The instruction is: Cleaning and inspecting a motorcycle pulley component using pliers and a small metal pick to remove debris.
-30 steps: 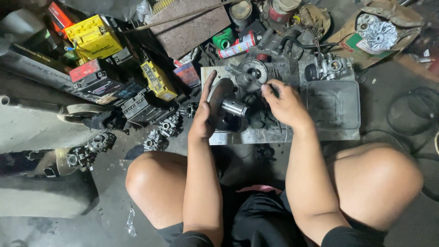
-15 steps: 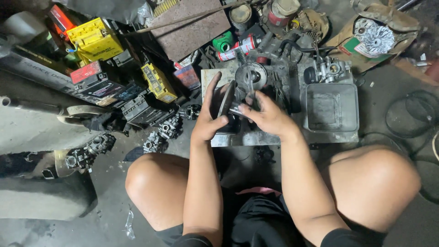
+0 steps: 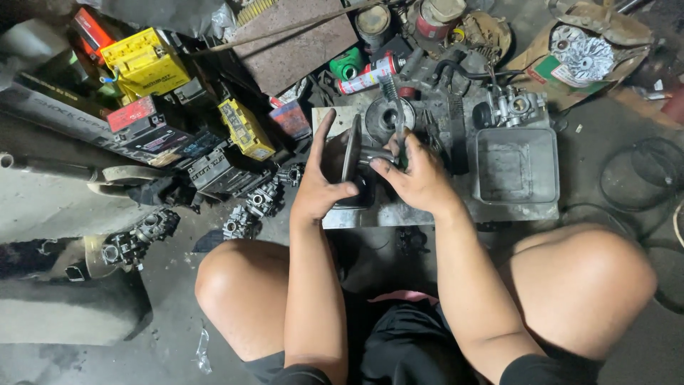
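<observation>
A dark metal disc (image 3: 350, 158) is gripped edge-on by the left hand (image 3: 320, 187) — its shaft (image 3: 377, 154) pinched in the right hand (image 3: 420, 178) fingers, probably for steadying.

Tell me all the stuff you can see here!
Round metal disc part: one, dark grey, held on edge between both hands.
Metal tray: one, grey, right of the hands.
Carburettor: one, silver, behind the tray.
Spray can: one, red and white, lying behind the hands.
Yellow boxes: two, far left pile.
Brown board: one, top middle.
Small engine parts: several, grey, on the floor at left.
Left hand: grips the disc.
Right hand: holds the part's shaft end.
</observation>
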